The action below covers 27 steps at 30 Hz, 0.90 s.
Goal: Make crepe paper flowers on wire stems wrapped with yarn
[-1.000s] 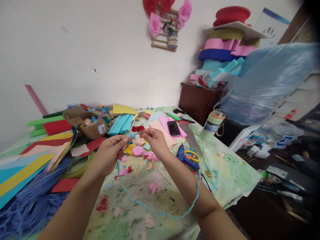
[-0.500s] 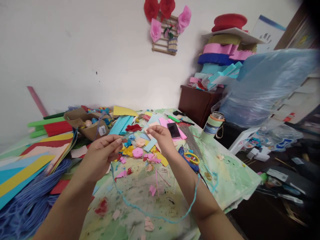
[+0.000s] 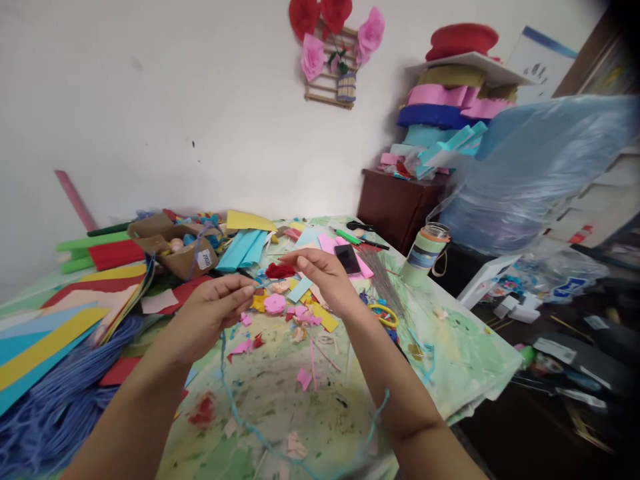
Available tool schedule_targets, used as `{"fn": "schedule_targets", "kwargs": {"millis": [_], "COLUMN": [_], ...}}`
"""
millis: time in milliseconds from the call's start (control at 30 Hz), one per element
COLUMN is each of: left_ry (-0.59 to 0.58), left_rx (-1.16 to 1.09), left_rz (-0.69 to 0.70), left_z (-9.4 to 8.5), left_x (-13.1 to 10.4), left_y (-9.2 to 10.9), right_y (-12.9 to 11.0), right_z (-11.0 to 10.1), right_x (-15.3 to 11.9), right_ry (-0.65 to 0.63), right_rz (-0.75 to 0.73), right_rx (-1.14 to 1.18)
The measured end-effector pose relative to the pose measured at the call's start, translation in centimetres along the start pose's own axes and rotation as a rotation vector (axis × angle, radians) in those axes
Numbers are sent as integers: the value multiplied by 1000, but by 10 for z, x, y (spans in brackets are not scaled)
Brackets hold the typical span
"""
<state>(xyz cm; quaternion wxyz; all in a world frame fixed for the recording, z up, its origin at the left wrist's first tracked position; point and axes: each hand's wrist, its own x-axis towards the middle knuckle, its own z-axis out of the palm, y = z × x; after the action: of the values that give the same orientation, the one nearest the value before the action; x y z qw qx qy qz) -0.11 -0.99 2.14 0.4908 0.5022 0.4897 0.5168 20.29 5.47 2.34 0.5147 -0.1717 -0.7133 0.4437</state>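
My left hand (image 3: 215,310) pinches a light blue yarn (image 3: 237,417) between thumb and fingertips. The yarn hangs from it in a long loop above the table, its loose end rising near my right forearm. My right hand (image 3: 323,277) has thumb and fingers pinched together at a dark red paper piece (image 3: 280,269), just right of my left fingertips. A pink paper flower (image 3: 275,304) lies below and between the hands, among yellow, pink and blue scraps.
A cardboard box (image 3: 175,257), coloured paper sheets (image 3: 70,320) and blue yarn bundles (image 3: 65,400) lie left. A phone (image 3: 347,259), thin wires (image 3: 383,280), yellow-handled scissors (image 3: 384,316) and an open bottle (image 3: 425,252) stand or lie right.
The dark red paper is now at my right fingertips. My left hand has shifted slightly right. The yarn loop hangs lower, and its far end has swung free near my right forearm.
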Motion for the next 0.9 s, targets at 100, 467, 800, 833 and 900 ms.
{"fn": "schedule_targets", "kwargs": {"millis": [100,467,800,833,900], "left_ry": [3,22,15,16,15], "left_rx": [14,28,31,33,41], "left_rz": [7,23,26,23,21], "left_z": [2,4,2,1,0], "left_x": [0,0,1,1,1], "left_y": [1,2,-2,-2,-2], "right_y": [-2,-5,-5,-5,-4], "right_z": [0,3,0,0,-1], "right_x": [-1,-1,-2,-1,-1], "right_ry": [-35,-33,-83,-87,-97], "right_rz": [5,-15,-70,-80,-101], "right_rx": [3,54,19,17,18]}}
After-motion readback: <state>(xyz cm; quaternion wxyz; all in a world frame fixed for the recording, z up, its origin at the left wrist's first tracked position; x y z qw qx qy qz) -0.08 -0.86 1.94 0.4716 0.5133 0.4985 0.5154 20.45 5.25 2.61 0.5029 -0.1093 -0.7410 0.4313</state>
